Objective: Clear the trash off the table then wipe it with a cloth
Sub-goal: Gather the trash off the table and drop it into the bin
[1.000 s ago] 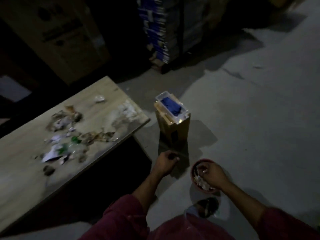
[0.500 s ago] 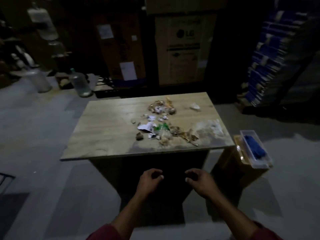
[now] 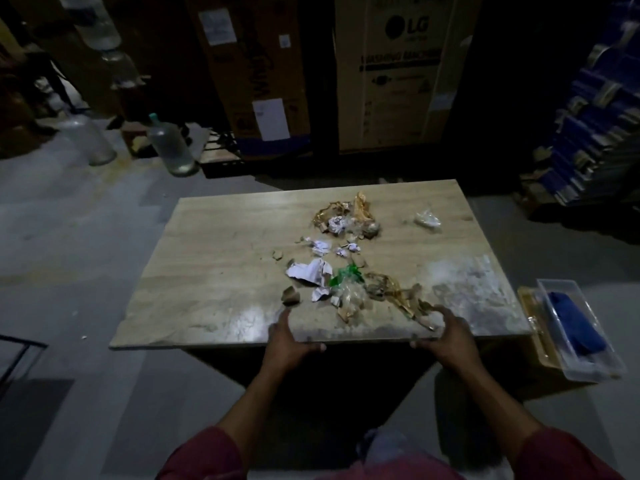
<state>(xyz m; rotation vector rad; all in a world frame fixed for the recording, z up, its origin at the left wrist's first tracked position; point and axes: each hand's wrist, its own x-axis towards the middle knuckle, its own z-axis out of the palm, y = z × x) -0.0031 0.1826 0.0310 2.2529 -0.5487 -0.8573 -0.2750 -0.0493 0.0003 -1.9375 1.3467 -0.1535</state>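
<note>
Both hands have come up from the floor to the near edge of the worktop [image 3: 221, 271]: the left hand [image 3: 287, 337] rests on the rim, fingers loosely curled and holding nothing, while the right hand [image 3: 446, 336] curls around a brown scrap [image 3: 420, 308], so another gathering pass seems underway. The trash [image 3: 341, 268] still litters the middle; the blue cloth [image 3: 575, 320] waits in a clear tray [image 3: 595, 370] just right. A pale smear [image 3: 464, 275] remains.
</note>
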